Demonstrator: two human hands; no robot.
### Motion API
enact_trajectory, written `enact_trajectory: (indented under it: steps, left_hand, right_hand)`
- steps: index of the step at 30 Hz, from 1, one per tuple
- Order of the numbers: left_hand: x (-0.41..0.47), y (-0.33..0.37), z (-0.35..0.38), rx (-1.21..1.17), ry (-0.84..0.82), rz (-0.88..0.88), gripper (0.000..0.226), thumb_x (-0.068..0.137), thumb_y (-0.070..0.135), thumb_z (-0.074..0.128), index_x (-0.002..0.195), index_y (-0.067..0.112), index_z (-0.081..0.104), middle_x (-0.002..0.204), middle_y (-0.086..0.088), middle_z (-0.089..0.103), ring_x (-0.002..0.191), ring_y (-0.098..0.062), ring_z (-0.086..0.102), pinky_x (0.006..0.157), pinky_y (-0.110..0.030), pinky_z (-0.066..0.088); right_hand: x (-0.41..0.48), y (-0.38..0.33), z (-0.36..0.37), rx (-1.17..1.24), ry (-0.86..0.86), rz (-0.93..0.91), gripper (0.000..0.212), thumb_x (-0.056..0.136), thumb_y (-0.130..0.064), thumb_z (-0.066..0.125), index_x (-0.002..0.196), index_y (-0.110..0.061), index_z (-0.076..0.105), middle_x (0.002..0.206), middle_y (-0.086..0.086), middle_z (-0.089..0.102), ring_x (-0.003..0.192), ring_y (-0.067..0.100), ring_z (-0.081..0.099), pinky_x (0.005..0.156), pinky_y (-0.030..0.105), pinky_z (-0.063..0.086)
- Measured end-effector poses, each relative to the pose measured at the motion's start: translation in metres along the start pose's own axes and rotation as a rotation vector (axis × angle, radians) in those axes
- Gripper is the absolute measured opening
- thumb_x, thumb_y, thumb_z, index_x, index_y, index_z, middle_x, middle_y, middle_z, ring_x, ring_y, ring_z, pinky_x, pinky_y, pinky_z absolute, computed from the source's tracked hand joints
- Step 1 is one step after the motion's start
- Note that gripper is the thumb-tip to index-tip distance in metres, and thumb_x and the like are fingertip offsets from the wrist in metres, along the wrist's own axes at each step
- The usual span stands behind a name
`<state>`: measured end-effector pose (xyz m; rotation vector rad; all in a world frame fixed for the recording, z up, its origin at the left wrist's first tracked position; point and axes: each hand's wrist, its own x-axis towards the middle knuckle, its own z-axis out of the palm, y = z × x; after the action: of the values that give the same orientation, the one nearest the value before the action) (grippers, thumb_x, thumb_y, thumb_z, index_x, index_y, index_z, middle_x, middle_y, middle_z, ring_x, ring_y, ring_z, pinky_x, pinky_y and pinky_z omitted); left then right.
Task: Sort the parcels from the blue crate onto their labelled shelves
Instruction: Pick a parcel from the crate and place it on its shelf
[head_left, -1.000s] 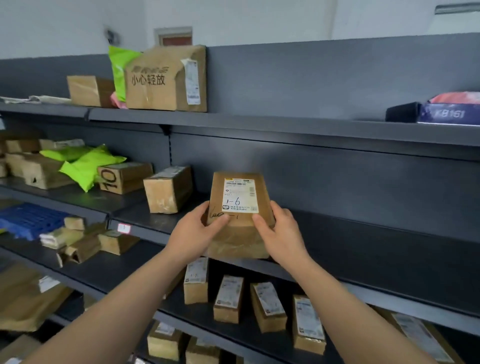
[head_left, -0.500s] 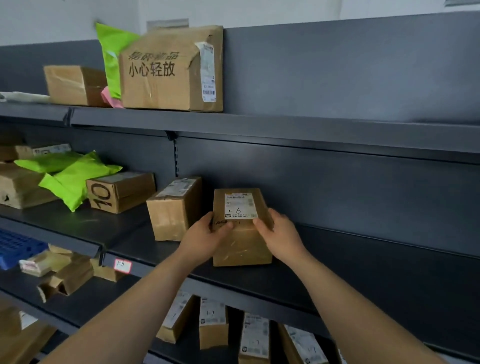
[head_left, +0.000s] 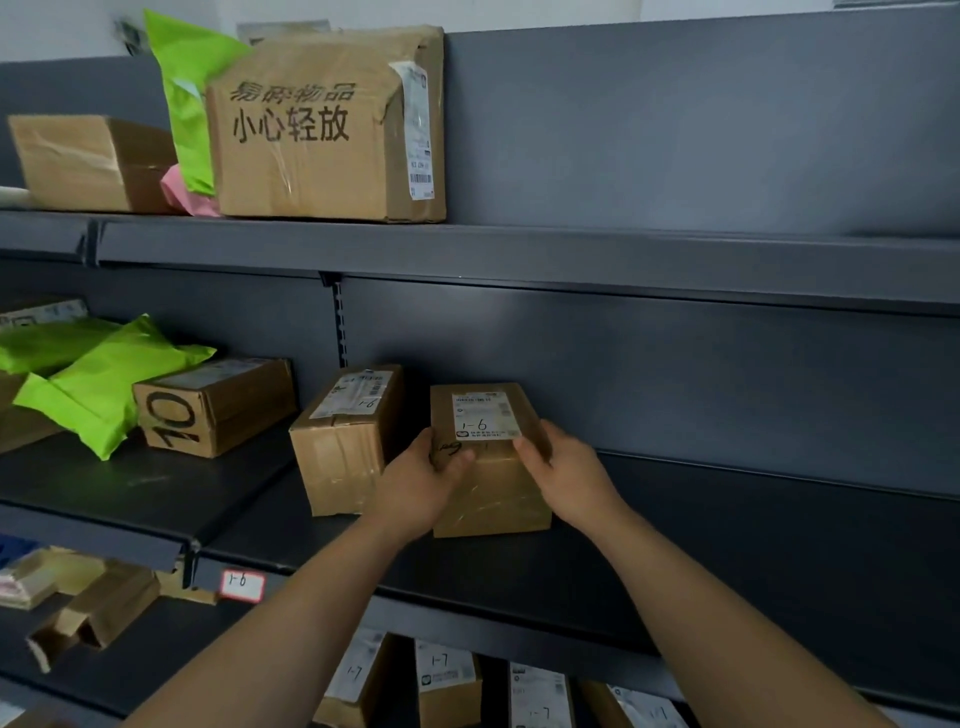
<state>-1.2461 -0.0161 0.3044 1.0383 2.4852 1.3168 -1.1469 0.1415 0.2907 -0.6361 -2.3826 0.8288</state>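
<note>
While both hands clasp it, the parcel (head_left: 485, 457) marked 1-6 sits on the middle shelf (head_left: 571, 566), just right of another box (head_left: 345, 441). Left hand (head_left: 418, 483) and right hand (head_left: 569, 475) curl round its near top edges, thumbs on top.

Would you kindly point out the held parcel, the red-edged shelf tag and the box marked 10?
held parcel (head_left: 498, 499): head view, front face.
shelf tag (head_left: 241, 586): head view, its middle.
box marked 10 (head_left: 244, 405): head view, long side.
</note>
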Motion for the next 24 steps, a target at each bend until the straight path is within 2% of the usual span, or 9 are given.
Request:
enact_trajectory:
  steps: [4,7,9,11,17,20,24]
  left_hand:
    - [0.002,0.0,0.0,0.181,0.039,0.05,0.052,0.093,0.048,0.049,0.137,0.021,0.04,0.126,-0.004,0.058,0.11,-0.02,0.058,0.088,-0.036,0.052]
    - [-0.004,0.008,-0.003,0.425,0.116,0.153,0.056,0.094,0.049,0.046,0.14,0.019,0.038,0.132,-0.006,0.052,0.117,-0.024,0.052,0.091,-0.036,0.049]
    - [-0.008,0.017,-0.005,0.533,0.161,0.251,0.053,0.095,0.048,0.043,0.139,0.018,0.042,0.137,-0.006,0.049,0.122,-0.026,0.047,0.095,-0.036,0.046]
    - [-0.012,0.025,-0.004,0.581,0.177,0.331,0.053,0.096,0.047,0.041,0.139,0.017,0.042,0.139,-0.005,0.048,0.123,-0.026,0.046,0.096,-0.037,0.044]
    - [-0.038,0.05,0.032,0.585,0.031,0.52,0.047,0.095,0.044,0.041,0.134,0.018,0.048,0.133,-0.003,0.054,0.119,-0.025,0.049,0.094,-0.039,0.041]
    - [-0.063,0.067,0.064,0.511,-0.071,0.596,0.051,0.096,0.042,0.042,0.139,0.016,0.044,0.137,-0.004,0.052,0.122,-0.025,0.047,0.099,-0.036,0.038]
    - [-0.107,0.099,0.111,0.471,-0.188,0.745,0.053,0.096,0.044,0.041,0.141,0.016,0.042,0.138,-0.003,0.051,0.123,-0.025,0.047,0.102,-0.036,0.037]
  right_hand:
    - [-0.007,-0.014,-0.009,-0.152,0.025,-0.019,0.046,0.095,-0.051,0.038,0.123,-0.018,0.052,0.111,0.006,0.061,0.093,0.018,0.06,0.078,0.038,0.053]
    - [-0.018,-0.021,-0.022,-0.27,0.073,-0.04,0.048,0.098,-0.042,0.04,0.131,-0.008,0.047,0.127,0.01,0.055,0.109,0.023,0.055,0.088,0.037,0.049]
    - [-0.027,-0.024,-0.033,-0.336,0.096,-0.039,0.052,0.098,-0.041,0.04,0.138,-0.008,0.041,0.138,0.009,0.049,0.12,0.023,0.05,0.095,0.035,0.044]
    - [-0.038,-0.021,-0.042,-0.413,0.12,-0.042,0.051,0.098,-0.04,0.04,0.139,-0.01,0.04,0.139,0.008,0.048,0.122,0.022,0.049,0.096,0.034,0.043]
    - [-0.099,0.001,-0.072,-0.594,0.193,0.017,0.037,0.094,-0.031,0.05,0.121,-0.006,0.056,0.122,0.01,0.06,0.111,0.027,0.055,0.091,0.033,0.045]
    - [-0.143,0.015,-0.092,-0.636,0.227,0.093,0.039,0.092,-0.027,0.054,0.122,-0.002,0.057,0.125,0.014,0.059,0.114,0.031,0.054,0.098,0.036,0.043]
    - [-0.216,0.029,-0.131,-0.712,0.284,0.228,0.038,0.093,-0.026,0.054,0.123,-0.004,0.057,0.128,0.012,0.058,0.119,0.028,0.052,0.102,0.033,0.038]
